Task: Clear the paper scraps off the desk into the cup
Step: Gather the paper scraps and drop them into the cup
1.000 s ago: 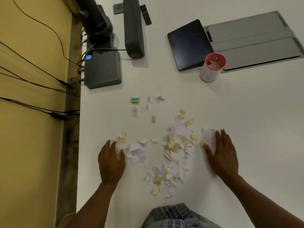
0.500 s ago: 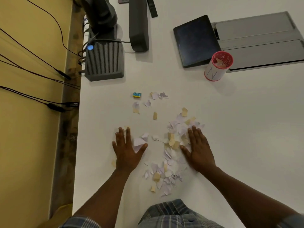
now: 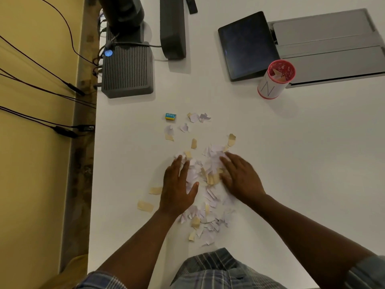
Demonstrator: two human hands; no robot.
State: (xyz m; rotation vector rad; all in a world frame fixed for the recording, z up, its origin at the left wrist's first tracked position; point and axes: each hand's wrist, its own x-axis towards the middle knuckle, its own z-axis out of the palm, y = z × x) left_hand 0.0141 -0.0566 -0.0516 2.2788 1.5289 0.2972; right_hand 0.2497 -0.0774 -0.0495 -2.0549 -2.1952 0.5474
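White and tan paper scraps [image 3: 205, 174] lie heaped in the middle of the white desk [image 3: 312, 163]. My left hand [image 3: 177, 186] lies flat on the pile's left side, fingers spread. My right hand [image 3: 239, 178] presses flat against the pile's right side, so the scraps bunch between both palms. More scraps trail toward me [image 3: 206, 224], and two tan pieces [image 3: 145, 205] lie left of my left hand. A few loose scraps [image 3: 195, 117] sit farther back. The red-rimmed white cup [image 3: 275, 79], marked with an N, stands at the back right with some scraps inside.
A small blue and yellow eraser [image 3: 170, 116] lies behind the scraps. A grey ribbed box [image 3: 127, 69], a dark monitor stand [image 3: 173, 28] and a black tablet [image 3: 248, 44] stand along the back. A grey desk hatch [image 3: 333, 49] is behind the cup. Cables hang past the desk's left edge.
Both hands have slid inward toward each other across the desk, sweeping the spread scraps into a tighter heap between them. Two tan pieces were left behind on the left.
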